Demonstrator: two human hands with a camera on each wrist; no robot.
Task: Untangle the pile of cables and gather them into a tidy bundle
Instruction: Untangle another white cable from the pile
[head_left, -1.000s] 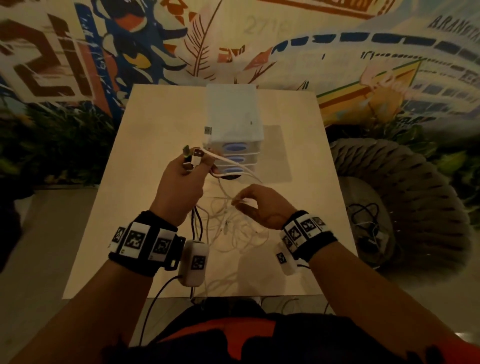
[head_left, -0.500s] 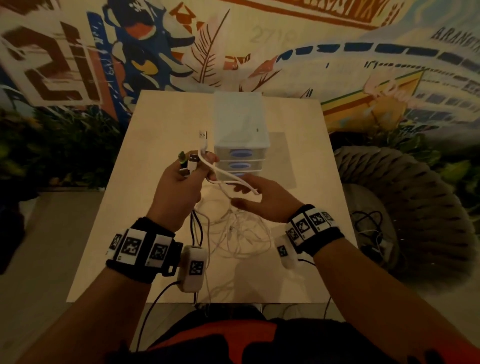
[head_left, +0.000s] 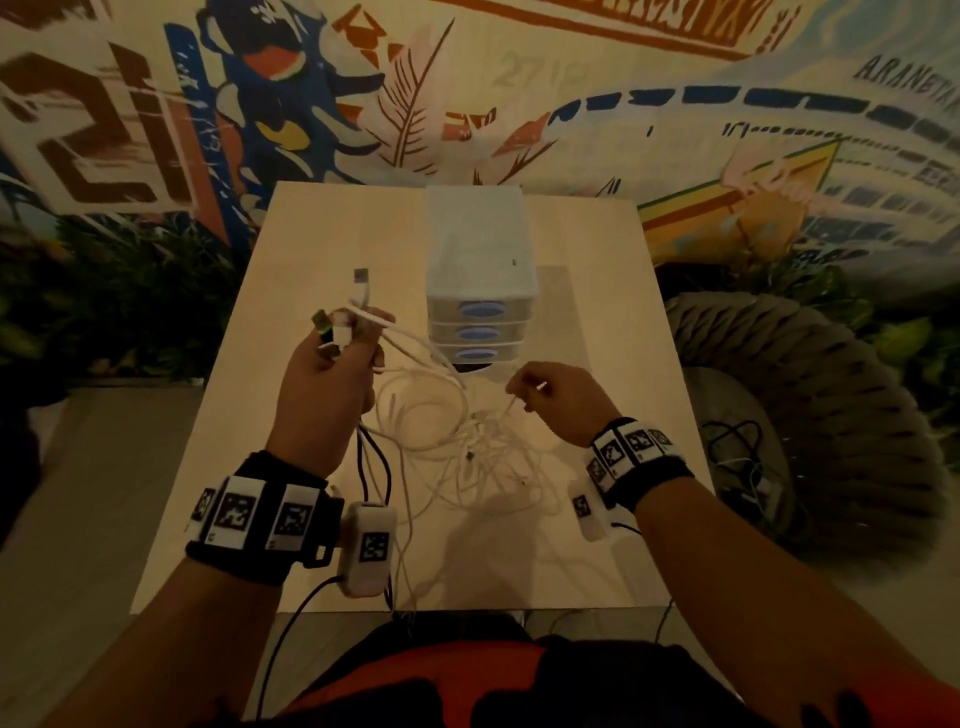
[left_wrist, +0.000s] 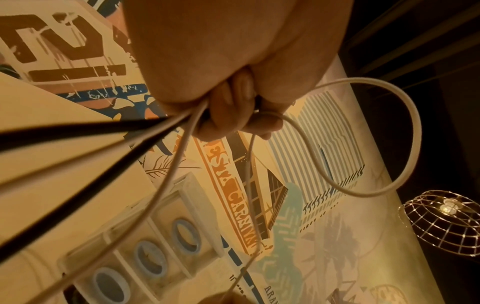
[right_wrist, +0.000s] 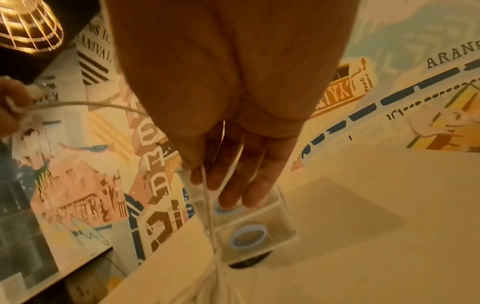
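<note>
A tangle of thin white cables (head_left: 467, 441) lies on the light wooden table (head_left: 322, 234) between my hands. My left hand (head_left: 332, 374) is raised in a fist and grips several cable ends, white and black; a USB plug (head_left: 361, 275) sticks up above it. In the left wrist view the curled fingers (left_wrist: 233, 115) clamp white and black cables (left_wrist: 166, 144), and a white loop (left_wrist: 405, 144) hangs to the right. My right hand (head_left: 550, 395) pinches one thin white cable (right_wrist: 207, 205) between thumb and forefinger, lifted from the pile, other fingers extended.
A small white drawer unit (head_left: 475, 280) with three blue-handled drawers stands just behind the hands. A woven basket (head_left: 810, 415) holding dark cables sits off the table's right side. A painted mural wall rises behind. Black cables hang over the near table edge (head_left: 384, 608).
My right hand has moved right and away from the left hand, drawing a thin white cable out of the pile. The left hand keeps its grip, slightly higher.
</note>
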